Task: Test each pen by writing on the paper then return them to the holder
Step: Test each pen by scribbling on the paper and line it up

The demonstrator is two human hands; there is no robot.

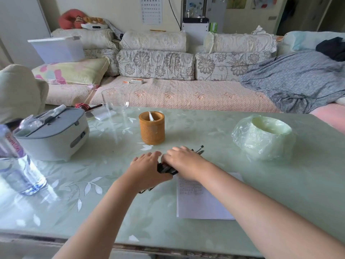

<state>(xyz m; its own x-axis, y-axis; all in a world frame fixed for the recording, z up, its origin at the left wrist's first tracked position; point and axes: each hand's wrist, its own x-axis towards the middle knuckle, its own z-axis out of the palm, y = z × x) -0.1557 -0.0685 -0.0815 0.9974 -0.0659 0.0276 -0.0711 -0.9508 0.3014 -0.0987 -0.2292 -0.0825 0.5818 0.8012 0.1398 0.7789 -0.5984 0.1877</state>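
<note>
Between holder (151, 128) and paper (201, 200), the straight-fingered left hand (147, 165) should corral the pens (166, 169) while the right hand (183, 157), curled over them, lifts one

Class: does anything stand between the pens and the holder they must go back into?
Nothing visible: only bare table separates the pens from the holder. A white item already sits inside the holder.

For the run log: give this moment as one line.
left hand: on pens | right hand: on pens | pens: together on table | holder: upright behind them | paper: flat beside pens
</note>
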